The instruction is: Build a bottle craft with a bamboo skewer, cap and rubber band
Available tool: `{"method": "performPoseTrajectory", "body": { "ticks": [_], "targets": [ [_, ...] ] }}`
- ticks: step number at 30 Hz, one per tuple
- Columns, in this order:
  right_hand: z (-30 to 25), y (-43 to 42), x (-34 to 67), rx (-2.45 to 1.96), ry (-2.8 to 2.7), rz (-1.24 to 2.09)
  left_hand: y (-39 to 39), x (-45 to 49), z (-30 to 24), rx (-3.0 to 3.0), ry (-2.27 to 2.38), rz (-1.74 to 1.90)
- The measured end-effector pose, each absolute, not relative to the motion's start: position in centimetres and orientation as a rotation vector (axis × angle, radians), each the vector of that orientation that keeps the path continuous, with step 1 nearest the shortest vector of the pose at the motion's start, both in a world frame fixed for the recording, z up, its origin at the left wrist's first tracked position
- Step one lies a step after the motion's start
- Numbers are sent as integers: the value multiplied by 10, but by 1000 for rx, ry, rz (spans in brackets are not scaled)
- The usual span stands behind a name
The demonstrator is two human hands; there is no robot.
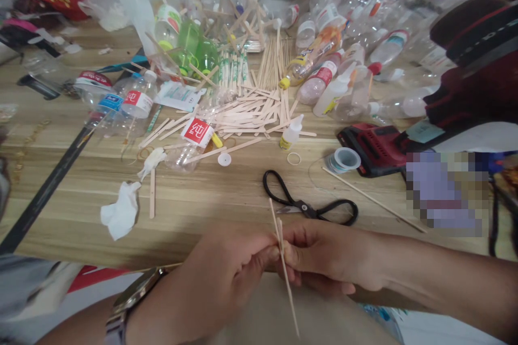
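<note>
Just below the black scissors [309, 206], at the near edge of the wooden table [194, 199]: two thin wooden sticks [274, 221], held side by side and nearly upright, tips reaching up toward the scissors, lower ends hanging down past the fingers. Pinched from one side by the left hand [226, 269], thumb and curled fingers pressed together on the sticks; pinched from the other by the right hand [324, 259], fingertips closed on the same spot, the two hands touching. Wristwatch [133, 296] on the left wrist, far to the lower left of the scissors. Right of the scissors, one long skewer [372, 199] lying slantwise. Above the scissors, a small rubber band [294, 158], a little glue bottle [291, 132] and a heap of flat craft sticks [251, 113]. Left of the scissors, a crumpled white tissue [121, 213]. Upper right of the scissors, a red tool [374, 148].
</note>
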State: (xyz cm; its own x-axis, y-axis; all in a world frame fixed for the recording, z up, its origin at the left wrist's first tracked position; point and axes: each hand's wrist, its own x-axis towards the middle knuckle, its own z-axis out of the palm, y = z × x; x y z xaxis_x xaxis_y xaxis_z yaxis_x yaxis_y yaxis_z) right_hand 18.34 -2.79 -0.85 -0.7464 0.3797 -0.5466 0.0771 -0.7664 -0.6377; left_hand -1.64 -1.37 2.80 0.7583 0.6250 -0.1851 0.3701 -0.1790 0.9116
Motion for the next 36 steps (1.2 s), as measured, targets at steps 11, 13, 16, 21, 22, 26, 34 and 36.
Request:
{"method": "performPoseTrajectory", "body": {
  "ticks": [11,13,16,21,22,26,34,36],
  "targets": [
    [-7,-26,183,-1045,-937,2635,-13,-15,28,1803,809,234],
    [-6,-27,183,-1089,-935,2604,-11,-15,28,1826,834,231],
    [-5,-27,181,-1092,-907,2537,-10,-17,27,1853,883,251],
    [-6,-30,177,-1038,-968,2497,-13,-21,27,1827,982,241],
    [-5,-30,176,-1053,-1038,2448,-14,-21,27,1810,997,231],
    [-1,-33,176,-1184,-1454,1968,-19,-24,27,1740,1022,243],
    [-4,-52,171,-1324,-1646,1251,-26,-25,21,1718,1027,285],
    [-3,-54,170,-1225,-1679,1149,-27,-26,21,1731,1032,283]
  ]
}}
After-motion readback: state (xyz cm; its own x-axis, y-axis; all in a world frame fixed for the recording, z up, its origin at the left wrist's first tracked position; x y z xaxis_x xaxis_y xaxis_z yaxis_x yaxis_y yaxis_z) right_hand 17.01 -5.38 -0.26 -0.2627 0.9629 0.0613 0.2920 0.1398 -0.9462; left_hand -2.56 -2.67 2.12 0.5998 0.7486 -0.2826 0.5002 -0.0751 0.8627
